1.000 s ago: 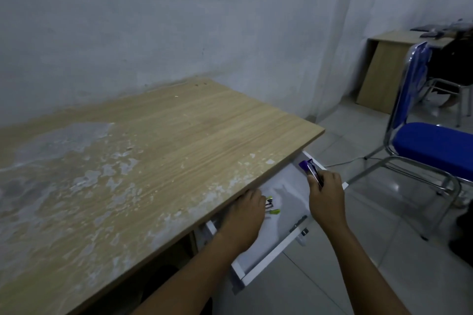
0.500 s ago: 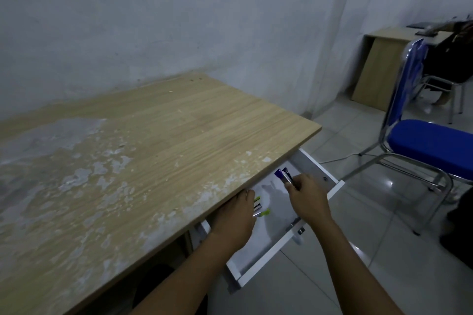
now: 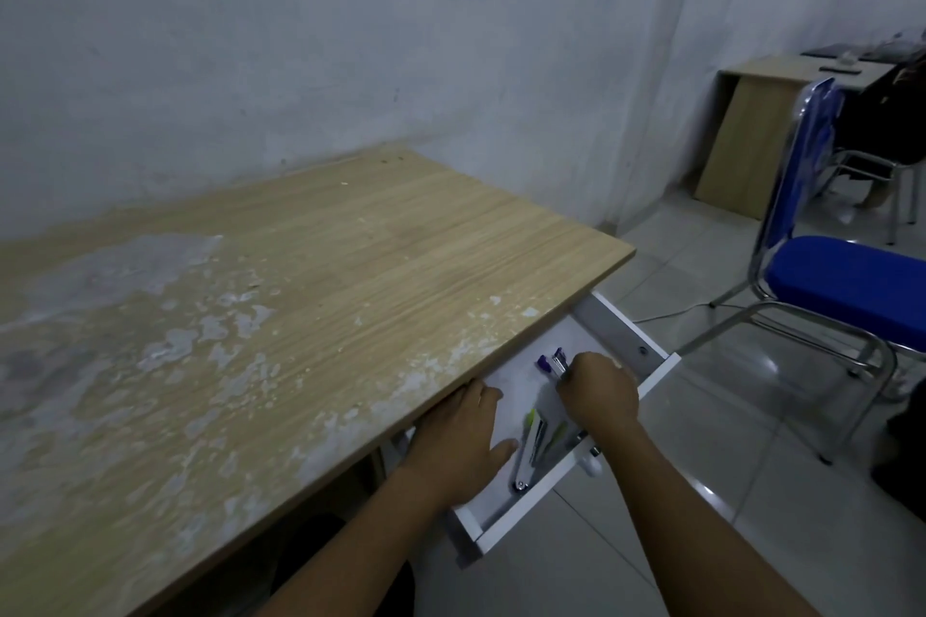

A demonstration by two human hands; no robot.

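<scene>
- Your right hand (image 3: 599, 393) pinches the purple tool (image 3: 559, 361), which juts beyond your knuckles, inside the drawer (image 3: 621, 331).
- Set it down there, clear of the pens (image 3: 530, 418) wristward.
- Your left hand (image 3: 463, 441) lies flat and holds nothing; let it steady the drawer.

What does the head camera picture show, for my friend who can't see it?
A person's right hand grips a small purple and silver object inside an open white drawer under a worn wooden desk; the left hand rests inside too.

Worn wooden desktop (image 3: 300, 291), blue chair (image 3: 847, 281) on tiled floor (image 3: 701, 491), second desk (image 3: 746, 115) in far corner.
</scene>
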